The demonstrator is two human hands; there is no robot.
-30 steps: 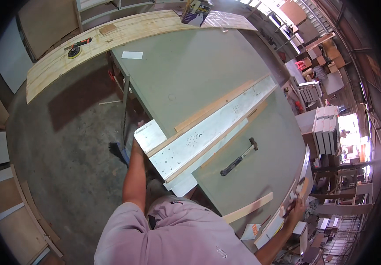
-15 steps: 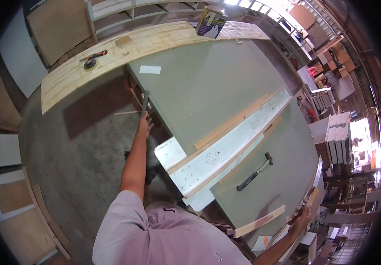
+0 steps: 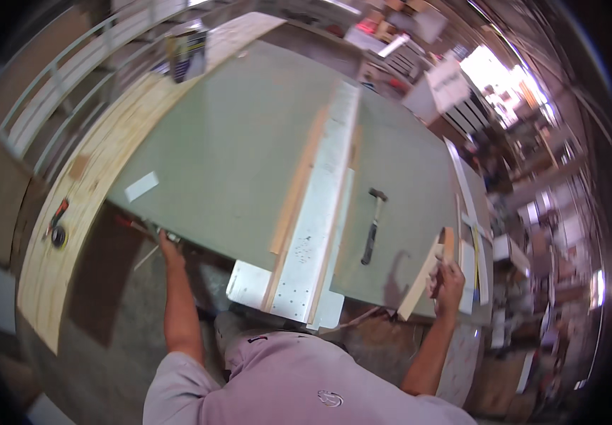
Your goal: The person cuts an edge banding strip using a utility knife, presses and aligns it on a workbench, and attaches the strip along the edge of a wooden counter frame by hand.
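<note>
My left hand (image 3: 169,246) is closed on a grey metal bar (image 3: 155,231) at the near left edge of the green-topped table (image 3: 199,156). My right hand (image 3: 446,282) grips short wood pieces (image 3: 447,242) above the right part of the table, beside a pale wooden batten (image 3: 414,294). Between my hands lies a long white perforated panel (image 3: 299,255) with a wooden strip (image 3: 297,180) along it, over a smaller white plate (image 3: 248,287). A hammer (image 3: 372,230) rests to the panel's right.
A plywood plank (image 3: 58,283) along the left carries a round sanding pad (image 3: 58,236), a red-handled tool and a tin (image 3: 185,49). A small white card (image 3: 141,185) lies on the table. Long white strips (image 3: 462,177) lie at the right, near stacked cabinet parts (image 3: 447,92).
My left hand has moved from beside the white plate forward along the table edge to the metal bar. My right hand still holds wood. The view has swung toward the right.
</note>
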